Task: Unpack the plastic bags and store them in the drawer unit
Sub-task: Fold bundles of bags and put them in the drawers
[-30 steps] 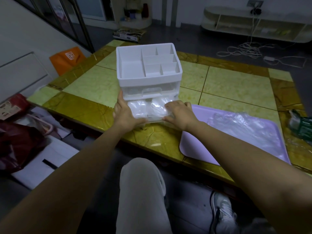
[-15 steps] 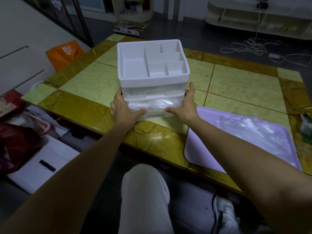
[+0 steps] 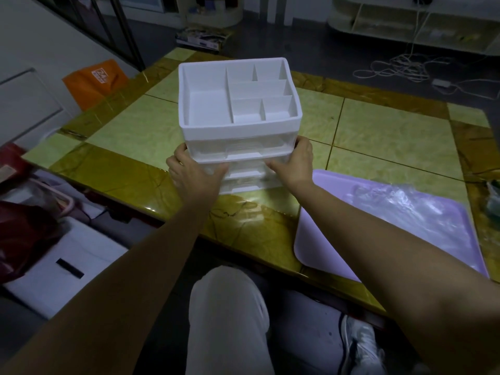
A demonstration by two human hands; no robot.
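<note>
Pushed shut now, lower drawer [image 3: 244, 171] between left hand [image 3: 193, 173] and right hand [image 3: 293, 165]

Left hand [image 3: 193, 173], right hand [image 3: 296, 165], both outstretched.

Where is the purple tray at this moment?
In the head view, the purple tray lies at the table's near right edge, right of the drawer unit, beside the right hand; clear plastic bags rest on it.
</note>
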